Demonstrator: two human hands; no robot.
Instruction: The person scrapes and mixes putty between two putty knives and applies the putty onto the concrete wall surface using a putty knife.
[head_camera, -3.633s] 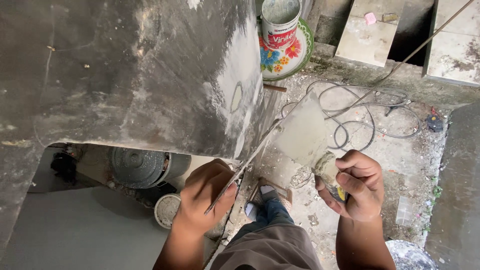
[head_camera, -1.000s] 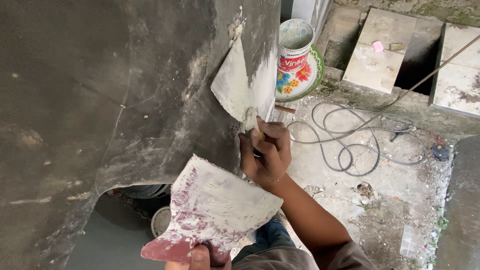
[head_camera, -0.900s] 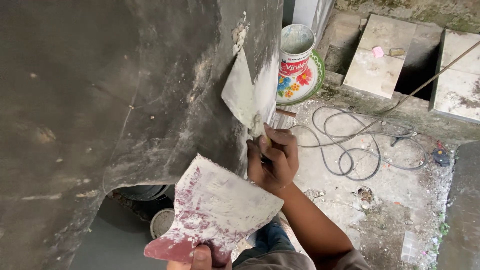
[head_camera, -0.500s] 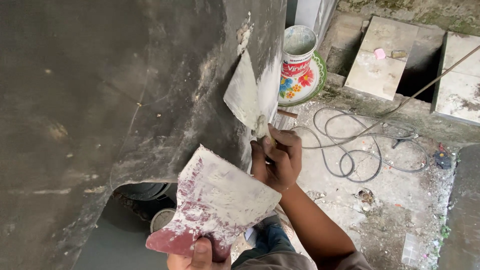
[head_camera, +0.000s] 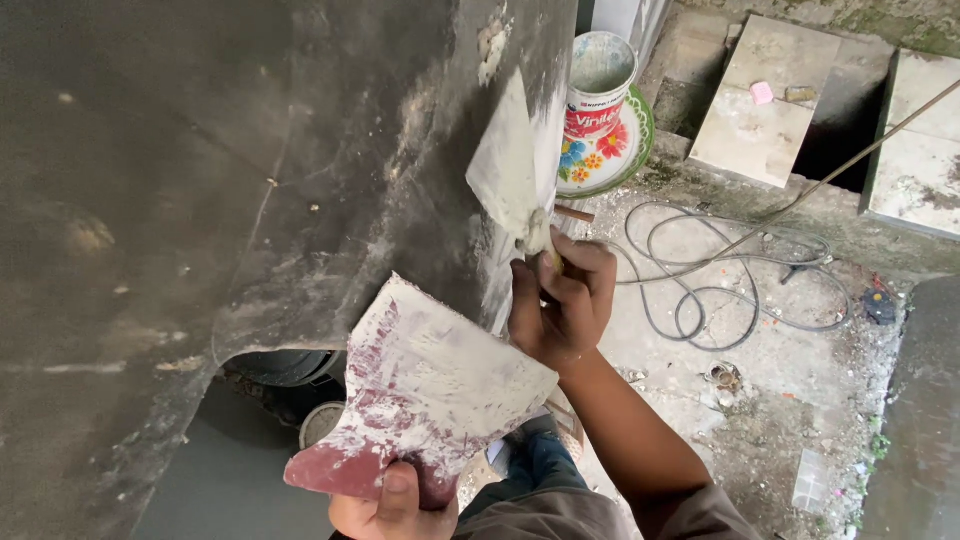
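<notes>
My right hand (head_camera: 562, 298) grips the handle of a wide putty knife (head_camera: 510, 165), its pale blade pressed against the grey body panel (head_camera: 250, 170) near the panel's white-smeared edge. My left hand (head_camera: 390, 505) at the bottom of the view holds a red scraper (head_camera: 420, 395) by its lower end, its face coated with white filler. The scraper sits just below and left of my right hand, in front of the wheel arch.
A paint can (head_camera: 598, 95) stands on a flowered plate (head_camera: 625, 150) on the ground. A coiled grey cable (head_camera: 720, 280) lies on the dirty concrete. Concrete slabs (head_camera: 765, 105) cover a pit at the upper right. A wheel (head_camera: 290, 365) shows under the arch.
Earlier both hands were low with the tools together. My right hand then raised the putty knife to the panel edge and has since drawn it slowly downward; the left hand keeps the scraper steady.
</notes>
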